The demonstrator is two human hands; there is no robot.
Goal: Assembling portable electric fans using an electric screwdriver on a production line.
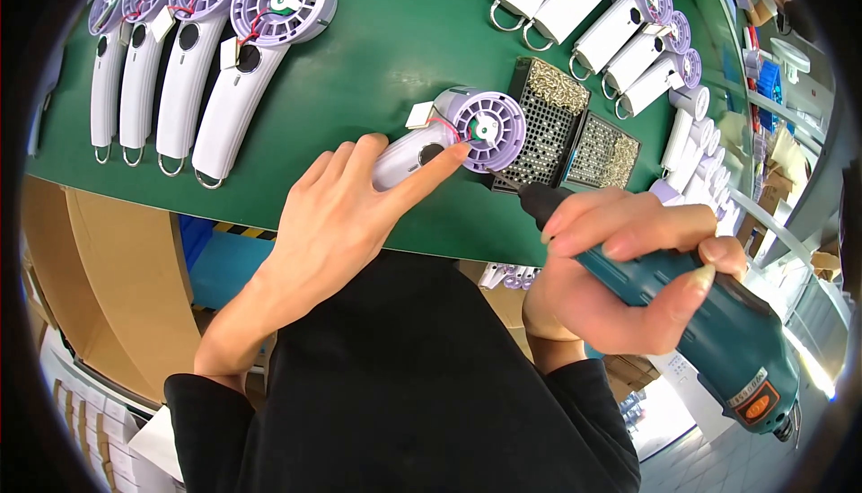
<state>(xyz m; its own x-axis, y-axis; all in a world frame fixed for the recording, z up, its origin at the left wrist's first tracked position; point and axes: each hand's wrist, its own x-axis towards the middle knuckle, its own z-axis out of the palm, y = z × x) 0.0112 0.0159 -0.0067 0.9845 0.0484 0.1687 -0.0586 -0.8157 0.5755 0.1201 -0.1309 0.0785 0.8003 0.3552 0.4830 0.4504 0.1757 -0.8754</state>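
Observation:
My left hand [334,207] is closed round the white handle of a handheld fan [505,123] at the near edge of the table. Its index finger reaches forward onto the fan's round lavender head, whose open face shows a motor, a small green board and red wires. A white connector lies beside the head. In my right hand [628,259] is a teal electric screwdriver [738,336] with a black nose. Its bit points left toward the rim of the fan head; whether it touches the rim I cannot tell.
Two black screw trays [544,125] filled with small screws sit just right of the fan. Several similar fans [215,89] lie in a row at the left, and more [611,35] at the far right. Cardboard [126,259] stands below the green table [386,35].

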